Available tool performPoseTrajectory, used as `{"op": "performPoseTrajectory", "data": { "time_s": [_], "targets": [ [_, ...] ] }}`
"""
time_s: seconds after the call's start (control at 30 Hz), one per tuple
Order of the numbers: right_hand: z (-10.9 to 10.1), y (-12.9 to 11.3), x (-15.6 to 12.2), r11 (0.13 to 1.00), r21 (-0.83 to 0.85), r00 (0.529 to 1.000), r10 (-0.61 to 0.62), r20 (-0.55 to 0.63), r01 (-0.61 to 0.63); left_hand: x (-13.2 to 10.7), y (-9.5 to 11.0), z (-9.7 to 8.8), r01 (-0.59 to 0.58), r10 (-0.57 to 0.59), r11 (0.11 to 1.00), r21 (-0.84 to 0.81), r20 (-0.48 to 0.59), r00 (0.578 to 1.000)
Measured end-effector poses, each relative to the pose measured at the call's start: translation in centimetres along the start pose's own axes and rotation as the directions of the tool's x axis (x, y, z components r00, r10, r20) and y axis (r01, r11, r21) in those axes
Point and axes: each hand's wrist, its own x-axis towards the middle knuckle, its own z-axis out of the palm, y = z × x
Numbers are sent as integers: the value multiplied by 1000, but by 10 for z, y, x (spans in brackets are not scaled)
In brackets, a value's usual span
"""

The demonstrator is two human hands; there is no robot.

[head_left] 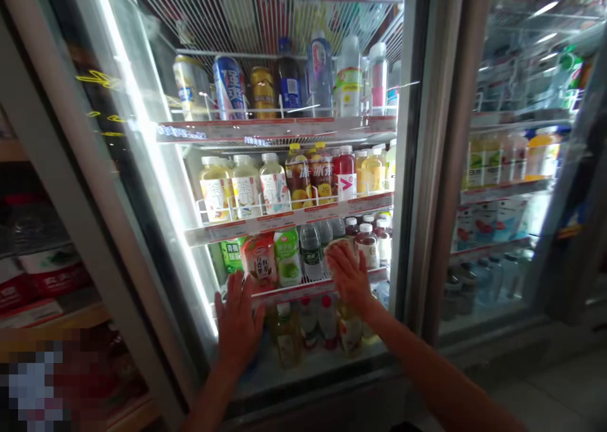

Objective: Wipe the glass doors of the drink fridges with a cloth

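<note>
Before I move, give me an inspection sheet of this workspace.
Surface: glass, with reflections on it, in front of lit shelves.
Things at hand: red pack behind the left hand; small dark bottle beside the right hand.
Clutter: drinks stand in rows, a blue can among them.
Hands: left open, fingers spread; right flattened, but whether it holds anything is unclear.
Cables: nothing seen.
Surroundings: another cooler at right; packaged goods at left.
</note>
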Motion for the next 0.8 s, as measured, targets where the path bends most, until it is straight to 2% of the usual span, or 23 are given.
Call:
{"op": "performPoseTrajectory", "data": {
  "time_s": [0.07, 0.17, 0.27, 0.33, 0.4, 0.53, 0.63, 0.7, 0.8],
  "targets": [
    [-9, 32, -13, 987, -83, 989, 130, -68, -135, 8, 12, 5, -18, 17, 999, -33, -20, 1000],
    [-18, 73, -19, 941, -133, 941, 284, -187, -310, 17, 25, 11, -27, 25, 997, -72, -32, 999],
    [-19, 99, -5, 907, -64, 873, 378, -308, -416, 24, 30, 12, -34, 30, 994, -106, -39, 999],
    [-16, 100, 18, 896, -24, 836, 403, -373, -443, 27, 28, 10, -32, 26, 993, -117, -50, 998],
    [-10, 85, 48, 908, -9, 837, 383, -391, -420, 31, 25, 7, -25, 18, 993, -118, -58, 998],
    [8, 18, 105, 977, 35, 943, 214, -256, -212, 50, 24, 1, -15, 0, 988, -154, -103, 995],
    [18, -27, 130, 994, 72, 984, 88, -157, -78, 78, 34, -4, -65, 28, 964, -257, -145, 989],
    [19, -39, 136, 994, 102, 995, 38, -88, -29, 100, 45, -5, -108, 54, 931, -348, -162, 985],
    [11, -32, 136, 978, 207, 999, -23, -29, 28, 133, 65, -2, -139, 73, 886, -442, -164, 984]
  ]
}}
